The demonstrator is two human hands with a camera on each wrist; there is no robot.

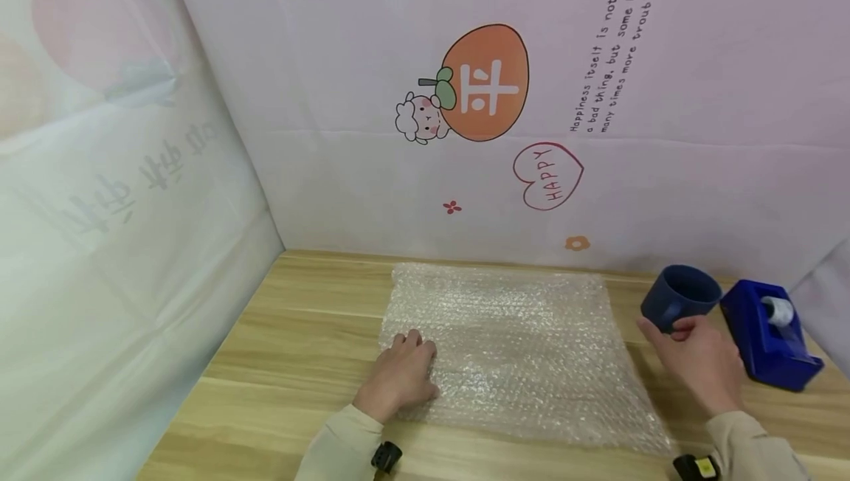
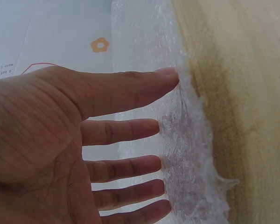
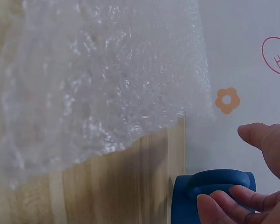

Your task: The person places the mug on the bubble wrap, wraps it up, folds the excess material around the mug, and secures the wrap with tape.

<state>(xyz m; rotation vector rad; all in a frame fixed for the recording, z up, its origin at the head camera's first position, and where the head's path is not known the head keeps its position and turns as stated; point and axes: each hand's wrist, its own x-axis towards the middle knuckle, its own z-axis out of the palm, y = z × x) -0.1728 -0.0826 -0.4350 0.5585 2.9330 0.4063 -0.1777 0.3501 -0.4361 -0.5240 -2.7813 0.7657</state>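
Note:
A sheet of clear bubble wrap lies flat on the wooden table. My left hand rests on its left part; in the left wrist view the fingers are straight and spread, with fingertips and thumb touching the wrap near its edge. To the right of the sheet stands a dark blue mug, upright, its handle towards me. My right hand is at the handle, thumb apart from the fingers, which are loosely bent close beside it. Whether they touch it I cannot tell.
A blue tape dispenser with a roll of tape stands right of the mug, close to my right hand. Behind the table hangs a white printed sheet; another pale cloth hangs along the left side.

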